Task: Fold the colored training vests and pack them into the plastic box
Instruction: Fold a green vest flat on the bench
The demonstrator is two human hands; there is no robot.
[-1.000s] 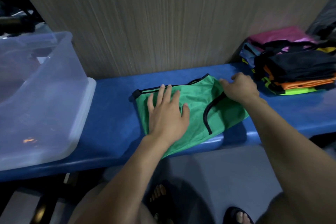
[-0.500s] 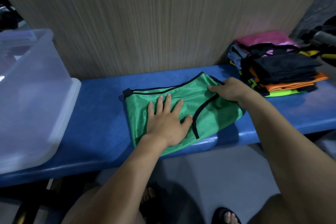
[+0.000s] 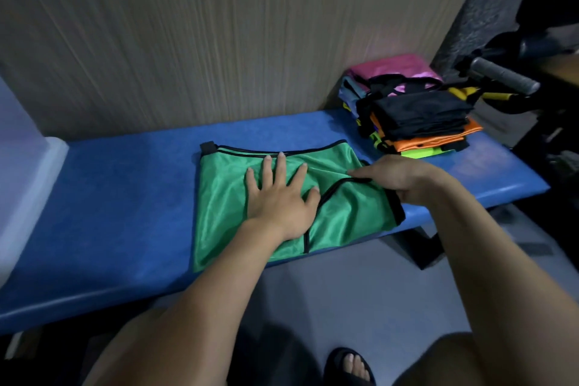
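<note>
A green training vest (image 3: 225, 197) with black trim lies flat on the blue bench (image 3: 119, 197), its near edge hanging over the front. My left hand (image 3: 282, 194) presses flat on its middle, fingers spread. My right hand (image 3: 404, 178) pinches the vest's black-edged right side, fingers curled around the cloth. A pile of folded vests (image 3: 413, 106) in pink, black, orange and lime sits at the bench's right end. The clear plastic box (image 3: 22, 166) shows only at the left edge.
A wood-grain wall (image 3: 219, 41) backs the bench. A grey handlebar grip (image 3: 501, 75) with yellow parts juts in beside the vest pile at right. Grey floor and a sandalled foot (image 3: 351, 367) lie below the bench.
My right hand has moved down and inward along the vest's right side, pulling the cloth over. The left hand stays pressed flat. The view has shifted right, so the box is mostly out of frame.
</note>
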